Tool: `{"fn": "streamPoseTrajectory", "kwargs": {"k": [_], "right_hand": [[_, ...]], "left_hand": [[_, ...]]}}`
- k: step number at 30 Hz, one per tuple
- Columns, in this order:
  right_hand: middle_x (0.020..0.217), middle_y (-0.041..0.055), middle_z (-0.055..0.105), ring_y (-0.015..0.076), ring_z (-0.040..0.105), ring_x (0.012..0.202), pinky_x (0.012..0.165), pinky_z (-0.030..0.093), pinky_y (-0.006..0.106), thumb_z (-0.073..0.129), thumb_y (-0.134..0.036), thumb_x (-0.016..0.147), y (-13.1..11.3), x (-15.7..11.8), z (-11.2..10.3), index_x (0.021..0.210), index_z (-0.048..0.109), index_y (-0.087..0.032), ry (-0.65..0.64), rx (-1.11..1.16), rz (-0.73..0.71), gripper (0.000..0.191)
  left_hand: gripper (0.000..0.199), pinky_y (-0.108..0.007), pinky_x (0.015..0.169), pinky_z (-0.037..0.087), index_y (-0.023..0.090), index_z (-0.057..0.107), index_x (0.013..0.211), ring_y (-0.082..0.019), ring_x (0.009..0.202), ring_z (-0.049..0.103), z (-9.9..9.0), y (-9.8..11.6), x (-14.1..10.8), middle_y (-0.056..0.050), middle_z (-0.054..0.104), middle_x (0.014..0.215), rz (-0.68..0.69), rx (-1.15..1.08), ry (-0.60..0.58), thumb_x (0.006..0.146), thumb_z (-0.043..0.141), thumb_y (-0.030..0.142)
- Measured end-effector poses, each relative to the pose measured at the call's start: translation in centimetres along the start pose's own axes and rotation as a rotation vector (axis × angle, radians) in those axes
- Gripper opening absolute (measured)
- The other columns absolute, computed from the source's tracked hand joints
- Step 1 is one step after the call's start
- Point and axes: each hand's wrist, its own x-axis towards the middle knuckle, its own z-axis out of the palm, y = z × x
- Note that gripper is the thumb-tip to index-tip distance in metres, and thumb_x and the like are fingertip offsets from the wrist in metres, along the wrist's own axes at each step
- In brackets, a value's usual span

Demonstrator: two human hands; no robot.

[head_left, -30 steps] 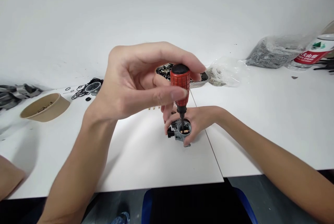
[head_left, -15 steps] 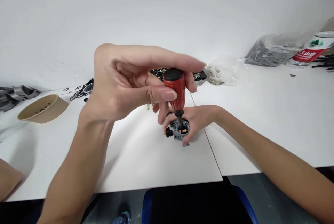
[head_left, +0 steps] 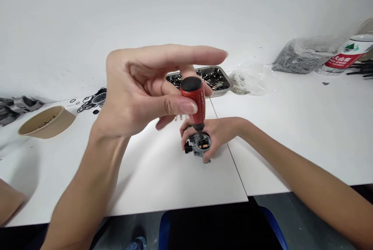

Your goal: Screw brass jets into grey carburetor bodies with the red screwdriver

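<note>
Between thumb and fingers, my left hand (head_left: 151, 87) holds a red screwdriver (head_left: 197, 104) with a black cap, its index finger stretched out above the handle. The screwdriver stands nearly upright, its shaft reaching down into the round opening of a grey metal part (head_left: 199, 151). A copper-coloured piece (head_left: 203, 146) shows inside that opening; the tool's tip is hard to make out. My right hand (head_left: 215, 135) grips the metal part from behind and from the right, against the white table (head_left: 175, 180). A black knob (head_left: 188, 148) sticks out on the part's left side.
Behind the hands is a metal tray (head_left: 225, 90) of small black and brass pieces. A paper bowl (head_left: 62, 124) and black rings (head_left: 84, 106) lie left. Plastic bags (head_left: 305, 56) and a red-labelled bottle (head_left: 344, 59) stand back right. A person's arm (head_left: 10, 201) shows at the left edge.
My left hand's index finger has lifted off the screwdriver and its other fingers have shifted, uncovering more of the tray. My right hand and the metal part have hardly moved.
</note>
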Motion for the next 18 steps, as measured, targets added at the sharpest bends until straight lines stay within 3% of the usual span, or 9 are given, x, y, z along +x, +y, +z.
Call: {"fn": "streamPoseTrajectory", "kwargs": {"k": [2,5,7,10,14,18], "right_hand": [[0.129,0.0007,0.042,0.021,0.045,0.12,0.103,0.04,0.029,0.08,-0.025,0.07,0.0,0.0,0.0,0.114,0.063,-0.028,-0.003,-0.001,0.008,0.048],[0.128,0.0008,0.042,0.0209,0.044,0.12,0.104,0.039,0.029,0.081,-0.026,0.07,-0.1,-0.1,0.0,0.115,0.062,-0.028,-0.006,-0.02,0.018,0.048],[0.127,0.0012,0.042,0.0209,0.045,0.119,0.103,0.039,0.029,0.081,-0.027,0.07,-0.1,0.0,0.0,0.115,0.062,-0.027,-0.004,-0.038,0.026,0.048],[0.127,0.0013,0.043,0.0216,0.046,0.118,0.101,0.041,0.03,0.08,-0.027,0.07,-0.2,0.0,0.0,0.115,0.062,-0.028,-0.004,-0.042,0.052,0.049],[0.13,0.0005,0.041,0.0218,0.045,0.118,0.098,0.043,0.029,0.081,-0.028,0.069,-0.2,0.1,0.1,0.115,0.062,-0.029,0.001,-0.041,0.054,0.049],[0.133,0.0005,0.039,0.0213,0.045,0.12,0.101,0.041,0.029,0.08,-0.025,0.07,-0.1,0.0,0.0,0.115,0.062,-0.028,0.003,-0.01,0.035,0.048]], "left_hand": [[0.043,-0.017,0.026,0.039,0.019,0.072,0.113,-0.015,0.054,0.065,-0.2,0.2,-0.1,-0.005,0.073,0.078,0.028,0.023,0.009,0.071,0.081,0.021],[0.03,-0.019,0.032,0.047,0.021,0.075,0.107,-0.021,0.067,0.071,0.0,0.8,-0.1,-0.006,0.072,0.086,-0.029,0.005,-0.001,0.078,0.072,0.013],[0.028,-0.021,0.041,0.053,0.019,0.074,0.105,-0.02,0.067,0.071,0.2,1.2,-0.1,-0.005,0.071,0.094,-0.106,-0.012,-0.041,0.08,0.066,0.01],[0.026,-0.021,0.047,0.054,0.017,0.072,0.1,-0.016,0.065,0.07,0.6,1.5,0.1,-0.002,0.068,0.098,-0.16,0.006,-0.026,0.074,0.073,0.017],[0.031,-0.016,0.043,0.048,0.016,0.074,0.091,-0.011,0.055,0.065,1.1,1.2,0.2,0.001,0.067,0.079,-0.128,0.009,0.064,0.062,0.083,0.019],[0.043,-0.018,0.031,0.039,0.02,0.076,0.099,-0.013,0.047,0.062,1.0,0.8,0.0,-0.001,0.068,0.07,-0.172,0.013,0.164,0.057,0.088,0.021]]}}
